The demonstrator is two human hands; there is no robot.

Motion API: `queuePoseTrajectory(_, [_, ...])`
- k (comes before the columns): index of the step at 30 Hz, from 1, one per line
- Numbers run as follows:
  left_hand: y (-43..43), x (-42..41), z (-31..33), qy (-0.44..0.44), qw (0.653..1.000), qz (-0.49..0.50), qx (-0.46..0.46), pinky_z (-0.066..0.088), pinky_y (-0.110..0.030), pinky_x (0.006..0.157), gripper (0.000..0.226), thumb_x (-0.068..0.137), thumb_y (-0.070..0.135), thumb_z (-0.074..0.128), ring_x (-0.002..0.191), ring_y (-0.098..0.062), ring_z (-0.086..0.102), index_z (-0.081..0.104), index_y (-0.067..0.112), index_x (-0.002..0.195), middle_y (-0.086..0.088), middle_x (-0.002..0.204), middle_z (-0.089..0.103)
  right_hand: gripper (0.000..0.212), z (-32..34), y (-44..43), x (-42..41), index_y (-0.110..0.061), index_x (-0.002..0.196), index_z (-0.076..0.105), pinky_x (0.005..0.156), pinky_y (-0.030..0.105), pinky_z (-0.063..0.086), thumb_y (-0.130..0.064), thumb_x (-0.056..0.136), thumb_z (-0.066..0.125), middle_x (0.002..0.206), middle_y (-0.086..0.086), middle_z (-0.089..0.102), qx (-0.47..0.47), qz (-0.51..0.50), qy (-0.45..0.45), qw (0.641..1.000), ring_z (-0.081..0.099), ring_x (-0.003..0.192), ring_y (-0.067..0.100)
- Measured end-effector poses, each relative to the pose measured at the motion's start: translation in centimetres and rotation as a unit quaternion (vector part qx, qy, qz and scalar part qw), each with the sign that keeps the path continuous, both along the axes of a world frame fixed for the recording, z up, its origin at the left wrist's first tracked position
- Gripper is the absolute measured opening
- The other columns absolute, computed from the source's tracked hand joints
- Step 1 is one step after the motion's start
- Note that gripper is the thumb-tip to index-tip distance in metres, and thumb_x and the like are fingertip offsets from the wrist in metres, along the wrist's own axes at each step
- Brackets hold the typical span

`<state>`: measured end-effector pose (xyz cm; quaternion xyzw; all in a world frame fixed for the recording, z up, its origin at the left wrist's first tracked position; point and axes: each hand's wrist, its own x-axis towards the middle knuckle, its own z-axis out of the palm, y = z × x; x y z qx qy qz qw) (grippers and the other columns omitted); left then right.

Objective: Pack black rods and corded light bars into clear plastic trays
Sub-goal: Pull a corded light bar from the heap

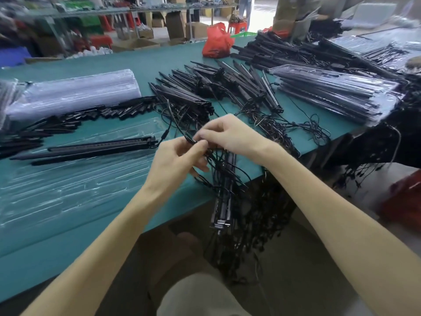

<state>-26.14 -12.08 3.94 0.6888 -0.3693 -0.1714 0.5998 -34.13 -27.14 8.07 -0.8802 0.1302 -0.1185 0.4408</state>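
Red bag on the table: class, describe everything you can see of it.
The red bag is thin, glossy plastic, crumpled and bulging; its contents are hidden. Its top is gathered into a loose peak. It sits upright on the green table near the far edge, just left of a pile of black rods; whether they touch cannot be told.
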Motion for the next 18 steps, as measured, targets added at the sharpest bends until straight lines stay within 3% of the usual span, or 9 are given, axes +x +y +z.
queuePoseTrajectory(2, [0.4, 0.5, 0.5, 0.031, 0.999, -0.018, -0.019, 0.051, -0.025, 0.057, 0.026, 0.097, 0.033, 0.066, 0.067, -0.019, 0.069, 0.069, 0.010, 0.084, -0.007, 0.072, 0.071, 0.027, -1.4, -0.5, -0.5, -0.006, 0.094, 0.077, 0.068, 0.031, 0.052, -0.021, 0.102, 0.057, 0.076, 0.006, 0.072, -0.019, -0.034, -0.018, 0.999, 0.062, 0.065, 0.004])
queuePoseTrajectory(6, [1.0, 0.8, 0.9, 0.132, 0.989, -0.033, -0.053, 0.057, -0.030, 0.063, 0.022, 0.097, 0.028, 0.064, 0.071, -0.021, 0.069, 0.070, 0.007, 0.094, -0.008, 0.081, 0.069, 0.029, -2.9, -1.1, -1.1, -0.015, 0.088, 0.078, 0.059, 0.014, 0.039, -0.026, 0.103, 0.056, 0.062, -0.008, 0.064, -0.026, -0.076, -0.061, 0.995, 0.052, 0.051, -0.002])
queuePoseTrajectory(10, [1.3, 1.7, 1.4, 0.214, 0.972, -0.030, -0.096, 0.058, -0.030, 0.064, 0.027, 0.097, 0.030, 0.064, 0.062, -0.021, 0.066, 0.064, 0.003, 0.094, -0.007, 0.068, 0.061, 0.035, -3.1, -1.5, -1.4, -0.018, 0.085, 0.080, 0.060, 0.015, 0.038, -0.034, 0.103, 0.054, 0.054, -0.009, 0.059, -0.019, -0.061, -0.033, 0.997, 0.048, 0.050, 0.001])
queuePoseTrajectory(14, [2.1, 2.9, 2.1, 0.261, 0.955, -0.005, -0.137, 0.056, -0.026, 0.062, 0.023, 0.097, 0.031, 0.066, 0.061, -0.017, 0.063, 0.063, 0.011, 0.086, -0.002, 0.072, 0.061, 0.046, -3.2, -2.4, -2.2, -0.017, 0.079, 0.080, 0.072, 0.030, 0.042, -0.047, 0.101, 0.053, 0.050, -0.005, 0.043, 0.055, -0.064, -0.023, 0.996, 0.037, 0.051, 0.012])
queuePoseTrajectory(18, [2.9, 3.7, 2.5, 0.288, 0.941, 0.019, -0.178, 0.057, -0.024, 0.065, 0.024, 0.095, 0.034, 0.068, 0.063, -0.013, 0.063, 0.061, 0.012, 0.087, 0.001, 0.071, 0.064, 0.051, -3.5, -2.7, -2.9, -0.016, 0.072, 0.078, 0.070, 0.032, 0.040, -0.052, 0.100, 0.054, 0.047, -0.004, 0.040, 0.041, -0.098, -0.023, 0.994, 0.034, 0.046, 0.010])
